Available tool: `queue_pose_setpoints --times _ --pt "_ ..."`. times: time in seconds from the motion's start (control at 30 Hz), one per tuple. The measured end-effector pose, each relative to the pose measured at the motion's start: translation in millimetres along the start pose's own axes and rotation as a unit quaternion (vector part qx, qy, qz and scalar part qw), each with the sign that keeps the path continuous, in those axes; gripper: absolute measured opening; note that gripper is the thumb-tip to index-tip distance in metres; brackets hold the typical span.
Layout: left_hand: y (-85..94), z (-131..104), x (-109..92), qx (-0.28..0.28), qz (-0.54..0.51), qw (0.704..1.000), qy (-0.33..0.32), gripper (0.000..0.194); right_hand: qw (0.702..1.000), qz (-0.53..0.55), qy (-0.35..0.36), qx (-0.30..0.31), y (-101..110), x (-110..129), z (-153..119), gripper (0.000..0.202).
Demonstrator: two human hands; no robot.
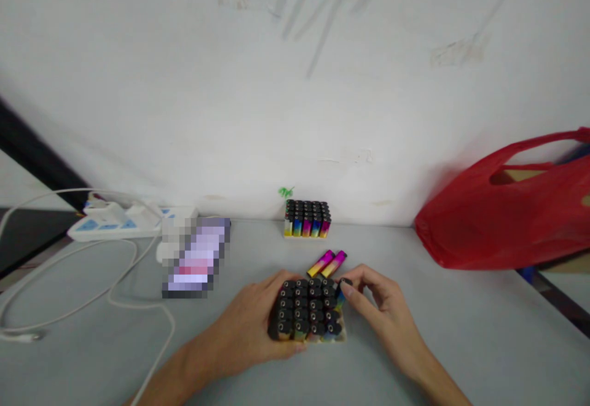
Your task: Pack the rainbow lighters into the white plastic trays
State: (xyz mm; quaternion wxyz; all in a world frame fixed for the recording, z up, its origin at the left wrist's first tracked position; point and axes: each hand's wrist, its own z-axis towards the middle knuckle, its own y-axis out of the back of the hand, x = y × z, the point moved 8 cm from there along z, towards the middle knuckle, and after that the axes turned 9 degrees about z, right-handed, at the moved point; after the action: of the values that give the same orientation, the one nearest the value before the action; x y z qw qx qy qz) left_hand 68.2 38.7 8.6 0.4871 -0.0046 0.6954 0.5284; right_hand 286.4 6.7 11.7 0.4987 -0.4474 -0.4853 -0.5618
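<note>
A tray of upright lighters (pixel 308 311) with black tops stands near the front of the table. My left hand (pixel 258 320) is wrapped round its left side, the thumb along the front edge. At the tray's right back corner, my right hand (pixel 375 292) pinches a single lighter (pixel 342 292) with a blue and green body, held upright beside the others. Just behind the tray lie two pink and yellow lighters (pixel 327 263) side by side, slanted. Against the wall stands a second tray of lighters (pixel 307 219), packed in rows.
On the left are a white power strip (pixel 115 220), a looped white cable (pixel 138 303) and a phone (pixel 198 257) whose screen is blurred. A red bag (pixel 498 222) stands on the right by the wall (pixel 295 99).
</note>
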Motion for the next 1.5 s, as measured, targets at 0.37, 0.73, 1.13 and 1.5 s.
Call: queue_pose_setpoints --times 0.37,0.73,1.13,1.5 --pt "0.7 -0.1 0.3 0.001 0.004 1.0 -0.002 0.078 1.0 -0.022 0.02 -0.012 3.5 2.6 -0.5 0.035" --pt "1.3 0.6 -2.0 0.004 -0.003 1.0 0.003 0.074 0.996 -0.069 0.063 -0.003 1.4 12.5 -2.1 0.026" --pt "1.5 0.2 -2.8 0.007 0.0 1.0 0.009 0.073 0.994 -0.05 0.086 0.052 -4.4 19.8 -6.7 0.025" --pt "1.1 0.3 -1.4 0.009 0.004 1.0 0.011 0.074 0.959 -0.252 0.112 0.062 -6.7 6.9 -1.6 0.056"
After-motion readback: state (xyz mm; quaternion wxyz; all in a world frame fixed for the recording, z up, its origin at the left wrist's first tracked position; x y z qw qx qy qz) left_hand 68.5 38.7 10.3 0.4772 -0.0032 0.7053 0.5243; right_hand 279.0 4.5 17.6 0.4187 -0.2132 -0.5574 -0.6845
